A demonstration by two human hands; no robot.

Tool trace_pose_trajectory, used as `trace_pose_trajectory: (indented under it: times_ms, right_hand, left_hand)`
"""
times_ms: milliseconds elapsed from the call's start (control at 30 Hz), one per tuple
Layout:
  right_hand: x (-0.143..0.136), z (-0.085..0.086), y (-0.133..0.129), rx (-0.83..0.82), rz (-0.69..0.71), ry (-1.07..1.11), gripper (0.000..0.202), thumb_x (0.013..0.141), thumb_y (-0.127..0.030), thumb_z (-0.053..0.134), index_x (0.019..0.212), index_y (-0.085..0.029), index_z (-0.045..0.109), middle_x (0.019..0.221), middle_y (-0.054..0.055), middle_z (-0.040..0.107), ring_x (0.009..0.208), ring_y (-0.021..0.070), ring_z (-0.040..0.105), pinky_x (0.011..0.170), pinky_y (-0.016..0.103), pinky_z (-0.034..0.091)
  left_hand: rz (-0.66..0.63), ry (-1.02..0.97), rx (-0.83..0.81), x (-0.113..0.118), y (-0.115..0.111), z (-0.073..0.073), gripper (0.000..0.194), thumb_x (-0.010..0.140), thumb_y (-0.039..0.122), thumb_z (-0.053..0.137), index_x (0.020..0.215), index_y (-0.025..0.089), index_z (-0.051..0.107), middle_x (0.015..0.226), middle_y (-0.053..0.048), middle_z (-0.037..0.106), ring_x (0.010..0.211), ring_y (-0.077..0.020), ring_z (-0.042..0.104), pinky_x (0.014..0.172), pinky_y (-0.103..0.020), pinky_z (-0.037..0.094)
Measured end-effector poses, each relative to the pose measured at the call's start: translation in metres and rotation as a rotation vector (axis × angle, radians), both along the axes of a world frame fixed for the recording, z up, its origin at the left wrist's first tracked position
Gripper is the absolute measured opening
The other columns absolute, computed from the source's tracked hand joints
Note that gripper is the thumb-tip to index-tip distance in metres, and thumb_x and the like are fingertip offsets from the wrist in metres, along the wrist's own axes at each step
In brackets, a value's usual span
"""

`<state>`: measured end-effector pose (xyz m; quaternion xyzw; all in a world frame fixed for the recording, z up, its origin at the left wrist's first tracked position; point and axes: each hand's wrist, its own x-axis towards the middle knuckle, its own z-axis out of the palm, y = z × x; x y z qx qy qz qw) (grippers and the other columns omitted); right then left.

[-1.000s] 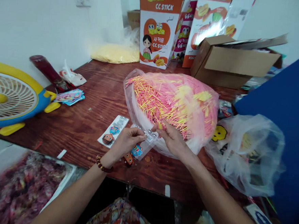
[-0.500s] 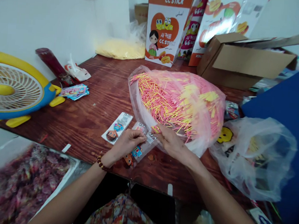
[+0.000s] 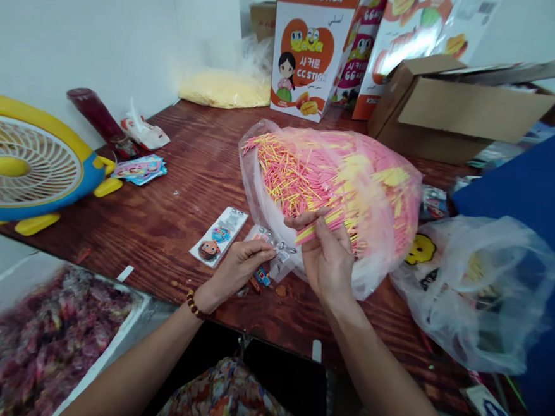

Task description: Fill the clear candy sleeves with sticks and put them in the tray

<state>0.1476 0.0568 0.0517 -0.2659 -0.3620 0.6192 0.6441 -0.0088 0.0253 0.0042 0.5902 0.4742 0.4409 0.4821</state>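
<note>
My left hand (image 3: 241, 266), a beaded bracelet on its wrist, pinches the edge of a clear printed packet (image 3: 281, 254) over the table's front part. My right hand (image 3: 328, 256) holds a small bundle of pink and yellow sticks (image 3: 321, 227) between thumb and fingers, at the near edge of a large clear bag (image 3: 255, 184) filled with loose pink and yellow sticks (image 3: 289, 171). Left of my left hand lies a flat pile of white printed packets (image 3: 218, 235) with a cartoon face. My left fingers partly hide the packet they hold.
A yellow and blue fan (image 3: 29, 159) stands at the left, near a dark red bottle (image 3: 96, 119) and blue-pink cards (image 3: 140, 168). Printed cartons (image 3: 307, 58) and an open cardboard box (image 3: 455, 113) are behind. At right lies a clear plastic bag (image 3: 481, 292); a bin of wrapped sticks (image 3: 45, 337) sits lower left.
My right hand has turned palm up and risen slightly, with the bundle of sticks now showing clearly. The packet in my left hand has shifted and folded, showing less of its lower end.
</note>
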Motion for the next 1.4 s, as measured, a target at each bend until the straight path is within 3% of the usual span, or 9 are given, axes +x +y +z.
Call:
trace_pose_trajectory:
  times_ms: [333, 533, 633, 833, 933, 1000, 1100, 1233, 1400]
  right_hand:
    - [-0.002, -0.026, -0.007, -0.013, 0.036, -0.104, 0.01, 0.09, -0.033, 0.061, 0.096, -0.026, 0.059, 0.088, -0.002, 0.074, 0.097, 0.0208, 0.072, 0.097, 0.044, 0.052]
    - [0.005, -0.033, -0.006, 0.013, 0.135, -0.354, 0.017, 0.092, -0.034, 0.058, 0.102, -0.023, 0.065, 0.116, 0.004, 0.073, 0.116, 0.0206, 0.064, 0.11, 0.042, 0.042]
    - [0.01, -0.031, -0.002, 0.022, 0.207, -0.454, 0.021, 0.092, -0.036, 0.059, 0.109, -0.024, 0.064, 0.126, 0.005, 0.07, 0.119, 0.0199, 0.062, 0.109, 0.04, 0.043]
    - [0.021, -0.017, 0.003, 0.17, 0.151, -0.683, 0.038, 0.098, -0.041, 0.05, 0.134, -0.029, 0.053, 0.138, 0.005, 0.062, 0.128, 0.0194, 0.057, 0.113, 0.043, 0.04]
    - [0.028, -0.012, 0.004, 0.279, 0.274, -0.93, 0.038, 0.097, -0.042, 0.052, 0.131, -0.027, 0.059, 0.139, 0.007, 0.061, 0.132, 0.0211, 0.053, 0.116, 0.044, 0.034]
    - [0.034, -0.013, 0.006, 0.296, 0.333, -0.945, 0.04, 0.097, -0.042, 0.053, 0.134, -0.027, 0.057, 0.141, 0.007, 0.059, 0.132, 0.021, 0.053, 0.115, 0.042, 0.036]
    - [0.043, -0.015, 0.011, 0.247, 0.282, -0.874, 0.036, 0.096, -0.042, 0.054, 0.127, -0.025, 0.059, 0.127, 0.006, 0.067, 0.117, 0.0202, 0.062, 0.1, 0.037, 0.047]
    - [0.045, -0.015, 0.016, 0.279, 0.19, -1.043, 0.014, 0.088, -0.034, 0.065, 0.086, -0.021, 0.068, 0.08, 0.0, 0.07, 0.075, 0.0155, 0.062, 0.07, 0.028, 0.046]
    - [0.036, -0.01, 0.021, 0.241, 0.201, -0.966, 0.015, 0.088, -0.031, 0.061, 0.079, -0.02, 0.067, 0.07, -0.001, 0.067, 0.066, 0.0141, 0.06, 0.062, 0.027, 0.043]
  left_hand:
    - [0.04, -0.035, 0.031, 0.001, 0.001, -0.003, 0.028, 0.088, 0.04, 0.064, 0.075, 0.015, 0.069, 0.067, 0.001, 0.058, 0.062, -0.0099, 0.047, 0.059, -0.021, 0.041]
    - [0.059, -0.132, -0.024, 0.004, 0.006, -0.003, 0.028, 0.084, 0.042, 0.068, 0.078, 0.015, 0.072, 0.073, 0.0, 0.064, 0.067, -0.0107, 0.053, 0.064, -0.021, 0.044]
    - [0.086, -0.168, -0.085, 0.005, 0.007, -0.005, 0.031, 0.081, 0.045, 0.071, 0.078, 0.015, 0.072, 0.075, 0.0, 0.066, 0.068, -0.0114, 0.055, 0.065, -0.022, 0.046]
    - [0.109, -0.218, -0.146, 0.01, 0.011, 0.0, 0.031, 0.078, 0.045, 0.073, 0.084, 0.015, 0.074, 0.075, -0.002, 0.069, 0.067, -0.0126, 0.058, 0.063, -0.023, 0.047]
    - [0.124, -0.248, -0.118, 0.012, 0.015, 0.002, 0.03, 0.076, 0.043, 0.075, 0.082, 0.014, 0.075, 0.076, -0.002, 0.069, 0.066, -0.0112, 0.057, 0.063, -0.022, 0.046]
    - [0.139, -0.264, -0.103, 0.012, 0.017, 0.001, 0.028, 0.076, 0.042, 0.075, 0.081, 0.014, 0.075, 0.075, -0.001, 0.069, 0.066, -0.0108, 0.056, 0.064, -0.022, 0.046]
    - [0.152, -0.297, -0.091, 0.007, 0.018, -0.002, 0.027, 0.081, 0.042, 0.072, 0.081, 0.014, 0.075, 0.075, 0.0, 0.068, 0.067, -0.0104, 0.056, 0.064, -0.021, 0.045]
    - [0.159, -0.269, -0.071, -0.001, 0.016, -0.002, 0.029, 0.083, 0.044, 0.071, 0.085, 0.015, 0.076, 0.078, -0.001, 0.069, 0.07, -0.0119, 0.058, 0.068, -0.023, 0.046]
    - [0.151, -0.341, -0.117, -0.003, 0.014, 0.003, 0.032, 0.078, 0.044, 0.075, 0.091, 0.015, 0.076, 0.086, -0.004, 0.072, 0.078, -0.0149, 0.062, 0.077, -0.027, 0.05]
